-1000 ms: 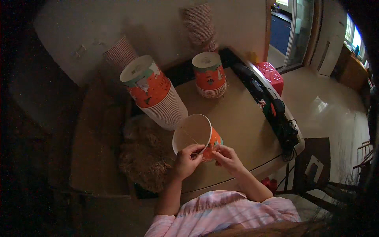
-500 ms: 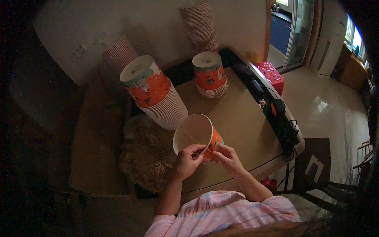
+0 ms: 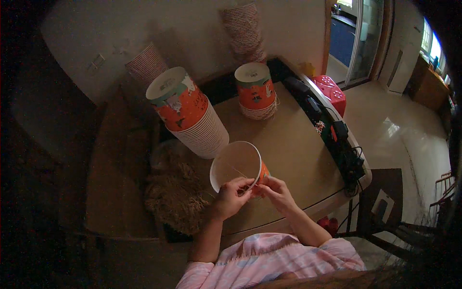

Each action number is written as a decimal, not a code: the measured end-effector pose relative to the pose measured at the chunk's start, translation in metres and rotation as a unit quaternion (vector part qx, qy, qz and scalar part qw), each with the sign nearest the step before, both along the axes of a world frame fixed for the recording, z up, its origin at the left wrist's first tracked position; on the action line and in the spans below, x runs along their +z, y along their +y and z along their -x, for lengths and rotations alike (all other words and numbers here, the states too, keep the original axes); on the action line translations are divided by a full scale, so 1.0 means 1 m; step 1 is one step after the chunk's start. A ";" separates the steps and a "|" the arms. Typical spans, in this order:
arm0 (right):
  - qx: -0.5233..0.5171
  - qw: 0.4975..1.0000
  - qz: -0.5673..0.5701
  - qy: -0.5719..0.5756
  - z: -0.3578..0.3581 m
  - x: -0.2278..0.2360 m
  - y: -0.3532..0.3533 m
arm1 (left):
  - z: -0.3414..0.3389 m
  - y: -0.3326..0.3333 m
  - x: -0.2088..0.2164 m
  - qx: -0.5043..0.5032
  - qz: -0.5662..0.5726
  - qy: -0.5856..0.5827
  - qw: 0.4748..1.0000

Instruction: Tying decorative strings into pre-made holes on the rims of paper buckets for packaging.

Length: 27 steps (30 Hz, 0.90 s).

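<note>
An orange paper bucket with a white inside is tilted in front of me at the table's near side, its mouth turned up toward me. A thin strand of string runs across its inside down to my fingers. My left hand is closed in a pinch at the near rim, on the string. Close against it on the bucket's outer side, my right hand pinches the string too, fingertips nearly touching the left ones. The fingers hide the string's ends. A bundle of tan string lies beside my left forearm.
A tall stack of orange and white buckets stands upside down at left, a shorter stack behind. Striped stacks rise by the wall. Black cables and adapters line the table's right edge, next to a red stool.
My hands have drawn closer together at the rim, the right fingertips moving in toward the left. The bucket has shifted and turned slightly. The stacks have not moved.
</note>
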State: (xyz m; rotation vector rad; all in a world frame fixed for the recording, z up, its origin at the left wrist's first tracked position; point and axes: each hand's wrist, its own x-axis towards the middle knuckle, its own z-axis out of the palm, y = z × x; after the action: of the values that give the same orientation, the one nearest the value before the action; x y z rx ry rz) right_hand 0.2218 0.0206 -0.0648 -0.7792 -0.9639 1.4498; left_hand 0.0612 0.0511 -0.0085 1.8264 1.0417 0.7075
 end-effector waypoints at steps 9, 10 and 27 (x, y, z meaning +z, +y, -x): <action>0.041 0.999 0.006 -0.017 -0.006 -0.019 0.007 | 0.000 0.017 -0.029 -0.009 0.007 0.016 1.000; 0.045 0.999 0.005 -0.020 -0.007 -0.027 0.009 | -0.001 0.018 -0.031 -0.005 0.006 0.013 1.000; 0.025 0.991 0.005 -0.134 -0.019 -0.045 0.018 | -0.011 0.020 -0.026 0.061 0.012 0.042 0.997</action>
State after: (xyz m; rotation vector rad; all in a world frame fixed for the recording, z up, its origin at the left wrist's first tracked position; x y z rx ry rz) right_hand 0.2410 0.0386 -0.1101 -0.9812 -1.1865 1.4170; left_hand 0.0722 0.0711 -0.0349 1.7967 1.2214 0.6916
